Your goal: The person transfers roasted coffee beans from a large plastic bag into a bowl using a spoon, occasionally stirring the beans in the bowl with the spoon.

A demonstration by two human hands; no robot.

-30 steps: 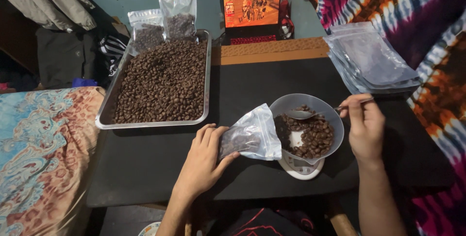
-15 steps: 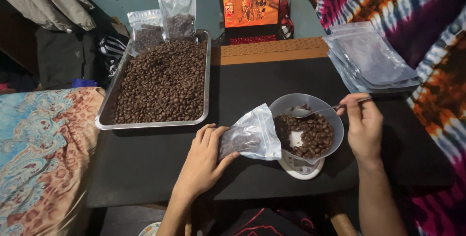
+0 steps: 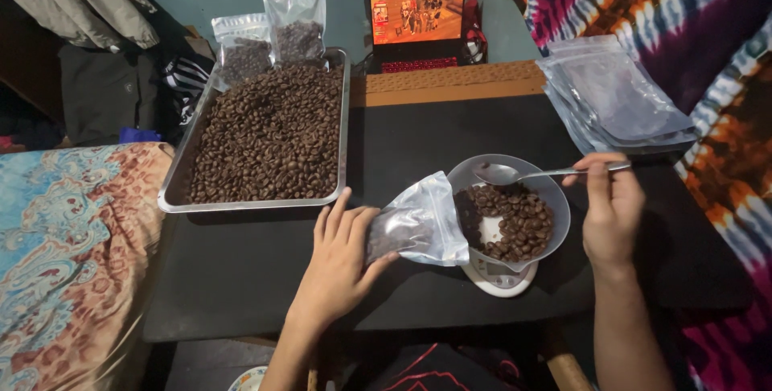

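My left hand (image 3: 338, 258) grips a clear plastic pouch (image 3: 418, 224) partly filled with roasted coffee beans, its mouth leaning against a grey bowl (image 3: 543, 186). The bowl holds more beans and rests on a small white scale (image 3: 494, 277). My right hand (image 3: 611, 206) holds a metal spoon (image 3: 523, 174) by the handle, level above the bowl's far rim, with its scoop looking empty.
A long metal tray (image 3: 334, 190) heaped with coffee beans lies at the left of the black tabletop. Two filled pouches (image 3: 273, 33) stand behind it. A lit laptop (image 3: 416, 21) is at the back. Several empty pouches (image 3: 615, 93) are stacked at the right.
The spoon has risen out of the beans and now sits level above the bowl. My right hand shifted slightly right. My left hand's fingers spread a little on the pouch.
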